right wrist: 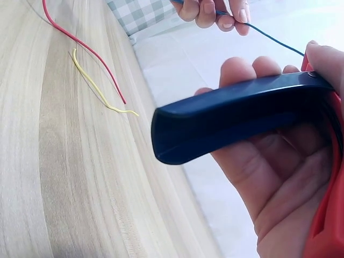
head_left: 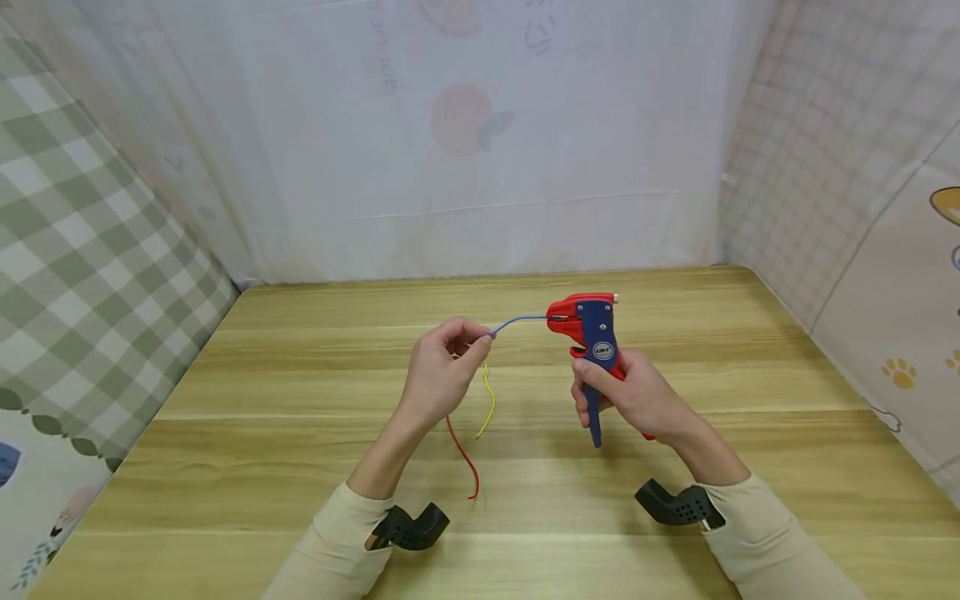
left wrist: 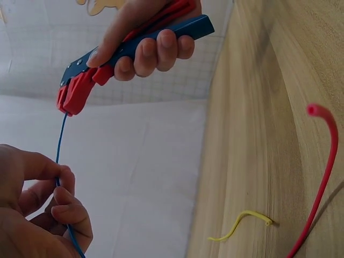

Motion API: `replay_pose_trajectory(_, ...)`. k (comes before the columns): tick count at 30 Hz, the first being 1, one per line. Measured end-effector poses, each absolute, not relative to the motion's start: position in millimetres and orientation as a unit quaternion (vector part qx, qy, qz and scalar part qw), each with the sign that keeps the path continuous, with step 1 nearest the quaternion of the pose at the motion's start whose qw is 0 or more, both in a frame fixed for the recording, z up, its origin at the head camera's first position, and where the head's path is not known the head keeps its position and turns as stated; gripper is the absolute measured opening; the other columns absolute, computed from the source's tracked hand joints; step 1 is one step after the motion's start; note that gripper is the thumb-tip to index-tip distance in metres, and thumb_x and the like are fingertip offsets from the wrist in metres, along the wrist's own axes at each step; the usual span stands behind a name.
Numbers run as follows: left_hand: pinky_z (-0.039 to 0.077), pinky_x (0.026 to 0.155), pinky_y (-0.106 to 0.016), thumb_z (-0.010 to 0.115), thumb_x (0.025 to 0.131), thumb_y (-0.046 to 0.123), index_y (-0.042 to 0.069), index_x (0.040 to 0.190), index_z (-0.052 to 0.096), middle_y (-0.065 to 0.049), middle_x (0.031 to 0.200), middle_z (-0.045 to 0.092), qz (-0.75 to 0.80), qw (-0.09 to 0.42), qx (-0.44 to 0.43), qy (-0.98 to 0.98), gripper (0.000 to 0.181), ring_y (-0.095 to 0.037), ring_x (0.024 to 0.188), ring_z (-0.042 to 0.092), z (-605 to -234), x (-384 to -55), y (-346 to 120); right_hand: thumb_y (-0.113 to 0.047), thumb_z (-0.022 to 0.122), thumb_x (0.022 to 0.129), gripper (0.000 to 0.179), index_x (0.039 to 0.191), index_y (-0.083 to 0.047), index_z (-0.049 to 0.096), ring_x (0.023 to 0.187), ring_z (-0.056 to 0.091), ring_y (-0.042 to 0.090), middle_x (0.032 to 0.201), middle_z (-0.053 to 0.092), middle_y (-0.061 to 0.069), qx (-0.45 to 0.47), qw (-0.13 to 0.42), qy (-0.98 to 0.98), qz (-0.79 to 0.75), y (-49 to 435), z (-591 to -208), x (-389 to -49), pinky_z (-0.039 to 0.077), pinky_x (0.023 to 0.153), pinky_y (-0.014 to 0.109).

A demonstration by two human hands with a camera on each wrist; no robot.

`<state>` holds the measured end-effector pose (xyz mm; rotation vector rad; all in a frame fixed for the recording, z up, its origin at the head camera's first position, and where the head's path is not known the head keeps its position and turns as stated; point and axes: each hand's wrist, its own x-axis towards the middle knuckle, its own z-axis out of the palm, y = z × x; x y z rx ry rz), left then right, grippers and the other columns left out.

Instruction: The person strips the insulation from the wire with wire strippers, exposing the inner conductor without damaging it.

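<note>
Two pale sleeves (head_left: 326,546), cut off by the bottom edge in the head view, each carry a black wrist mount (head_left: 414,530). Beyond the left mount lies a red wire (head_left: 466,457), gently bent; the left forearm and hand hide its upper part from the head camera, while the left wrist view shows a round cut end lifted off the wood. A yellow wire (head_left: 492,396), wavy and thin, lies just beside it; the right wrist view shows it whole.

The left hand (head_left: 442,367) pinches a smooth blue wire (head_left: 520,319) between thumb and fingertips. From above, the wire's tail is lost in the hand; the left wrist view follows it past the fingers and out of frame. Its other end enters the red jaws of a wire stripper (head_left: 592,321), and how far in is hard to make out. The right hand (head_left: 633,392) grips this tool, fingers curled round the blue handle, which the right wrist view reveals as a hollow, glossy channel set apart from the red one.

All this is above a wood-grained table (head_left: 300,467). Behind hangs a creased, translucent white sheet (head_left: 337,183) with faint fruit prints.
</note>
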<state>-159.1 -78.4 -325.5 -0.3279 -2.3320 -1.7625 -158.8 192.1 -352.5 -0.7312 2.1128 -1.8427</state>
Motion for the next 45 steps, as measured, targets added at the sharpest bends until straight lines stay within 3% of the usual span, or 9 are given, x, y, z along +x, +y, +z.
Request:
replay_pose_trajectory(10, 0.048, 0.067, -0.023, 0.07, 0.096, 0.011, 0.009, 0.102, 0.08, -0.007, 0.09, 0.075, -0.568, 0.084, -0.11, -0.811, 0.012, -0.015, 0.075, 0.063, -330, -162, -84, -0.02, 0.048, 0.114, 0.024, 0.102, -0.001, 0.058, 0.06, 0.068, 0.022, 0.074, 0.066, 0.003, -0.24, 0.127, 0.723, -0.636, 191, -356, -158, 0.062, 0.061, 0.038)
replay_pose_trajectory(19, 0.055, 0.065, -0.027, 0.069, 0.093, 0.01, 0.012, 0.104, 0.082, -0.005, 0.084, 0.076, -0.541, 0.034, -0.12, -0.832, 0.017, -0.024, 0.072, 0.069, -322, -165, -92, -0.025, 0.053, 0.112, 0.026, 0.099, -0.003, 0.056, 0.059, 0.067, 0.021, 0.072, 0.064, 0.004, -0.209, 0.143, 0.729, -0.636, 186, -357, -163, 0.063, 0.062, 0.039)
replay_pose_trajectory(27, 0.051, 0.071, -0.028, 0.071, 0.092, 0.01, 0.012, 0.095, 0.082, -0.002, 0.083, 0.079, -0.486, 0.0, -0.102, -0.868, 0.011, -0.022, 0.085, 0.075, -320, -165, -96, -0.027, 0.055, 0.111, 0.03, 0.098, 0.0, 0.054, 0.057, 0.066, 0.02, 0.07, 0.063, 0.003, -0.182, 0.171, 0.728, -0.639, 181, -369, -165, 0.063, 0.061, 0.039)
replay_pose_trajectory(34, 0.049, 0.068, -0.027, 0.072, 0.092, 0.009, 0.013, 0.091, 0.081, 0.0, 0.079, 0.078, -0.463, -0.029, -0.094, -0.881, 0.01, -0.014, 0.076, 0.069, -321, -165, -97, -0.035, 0.056, 0.111, 0.045, 0.098, 0.007, 0.05, 0.051, 0.063, 0.019, 0.064, 0.061, 0.003, -0.142, 0.162, 0.745, -0.631, 178, -376, -164, 0.059, 0.055, 0.036)
replay_pose_trajectory(38, 0.051, 0.067, -0.026, 0.072, 0.094, 0.01, 0.011, 0.092, 0.08, -0.008, 0.083, 0.079, -0.463, -0.048, -0.102, -0.879, 0.008, -0.014, 0.072, 0.068, -322, -165, -97, -0.041, 0.059, 0.109, 0.05, 0.096, 0.007, 0.05, 0.046, 0.059, 0.018, 0.06, 0.059, 0.003, -0.113, 0.144, 0.765, -0.617, 179, -376, -164, 0.052, 0.049, 0.034)
replay_pose_trajectory(40, 0.052, 0.066, -0.026, 0.072, 0.094, 0.011, 0.01, 0.093, 0.08, -0.011, 0.086, 0.079, -0.465, -0.057, -0.103, -0.877, 0.008, -0.017, 0.07, 0.069, -323, -165, -97, -0.039, 0.058, 0.109, 0.048, 0.097, 0.007, 0.051, 0.049, 0.061, 0.019, 0.062, 0.061, 0.004, -0.119, 0.149, 0.761, -0.62, 180, -375, -165, 0.055, 0.051, 0.035)
replay_pose_trajectory(45, 0.055, 0.066, -0.027, 0.071, 0.094, 0.009, 0.007, 0.096, 0.079, -0.009, 0.083, 0.078, -0.486, -0.074, -0.101, -0.865, 0.008, -0.024, 0.069, 0.071, -323, -163, -97, -0.031, 0.053, 0.112, 0.037, 0.107, 0.006, 0.055, 0.069, 0.074, 0.025, 0.08, 0.07, 0.007, -0.157, 0.166, 0.73, -0.644, 183, -369, -164, 0.066, 0.071, 0.041)
